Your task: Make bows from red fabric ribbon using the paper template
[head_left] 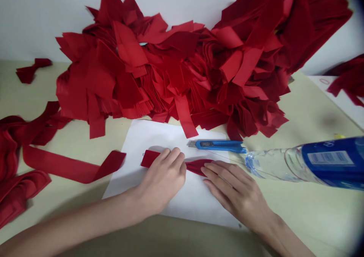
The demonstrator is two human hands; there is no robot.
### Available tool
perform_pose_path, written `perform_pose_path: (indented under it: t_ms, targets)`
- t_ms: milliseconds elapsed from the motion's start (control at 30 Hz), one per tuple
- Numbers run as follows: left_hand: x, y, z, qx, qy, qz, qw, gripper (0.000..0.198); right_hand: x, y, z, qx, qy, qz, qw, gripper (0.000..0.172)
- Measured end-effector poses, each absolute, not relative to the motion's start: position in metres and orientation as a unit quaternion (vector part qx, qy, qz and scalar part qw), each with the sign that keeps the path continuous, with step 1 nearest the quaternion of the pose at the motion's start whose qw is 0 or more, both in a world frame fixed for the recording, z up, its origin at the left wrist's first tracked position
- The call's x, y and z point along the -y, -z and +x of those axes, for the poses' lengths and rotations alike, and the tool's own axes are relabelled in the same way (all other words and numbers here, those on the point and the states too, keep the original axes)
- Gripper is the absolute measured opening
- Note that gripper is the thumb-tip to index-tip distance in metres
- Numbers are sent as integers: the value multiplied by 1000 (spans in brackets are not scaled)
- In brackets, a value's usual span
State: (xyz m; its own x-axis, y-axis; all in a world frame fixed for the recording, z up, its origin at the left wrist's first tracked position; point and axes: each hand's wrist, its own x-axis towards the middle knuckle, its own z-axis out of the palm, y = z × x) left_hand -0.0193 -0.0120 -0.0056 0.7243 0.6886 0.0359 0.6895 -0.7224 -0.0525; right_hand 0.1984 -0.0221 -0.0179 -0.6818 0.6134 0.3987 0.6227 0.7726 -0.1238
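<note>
A folded red cloth strip [150, 158] lies across a white paper sheet [127, 170], and its far end [197, 166] shows between my hands. My left hand [162, 177] rests on the strip with its fingers together, hiding the middle of it. My right hand [230, 185] lies flat on the sheet, its fingertips pressing on the strip's narrowing end. Just beyond both hands, a blue utility knife [217, 146] lies on the paper with its blade end to the left.
A large heap of cut red cloth pieces [170, 67] stands against the white wall. Long red strips [68, 166] lie on the pale table [313, 109] at left. A blue-labelled plastic bottle [301, 162] lies on its side at right, its neck towards the knife.
</note>
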Motion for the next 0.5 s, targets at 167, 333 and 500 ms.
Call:
perform_pose_path:
  t_ms: [167,333,500]
  targets:
    - [10,14,-24,389,58,-919,-20,6,19,23,197,915,-23,-358,187,14]
    - [7,25,-30,422,136,-892,-92,18,17,20,194,908,-37,-371,191,12]
    - [7,23,-31,419,130,-893,-104,18,13,12,174,898,-78,-378,211,20]
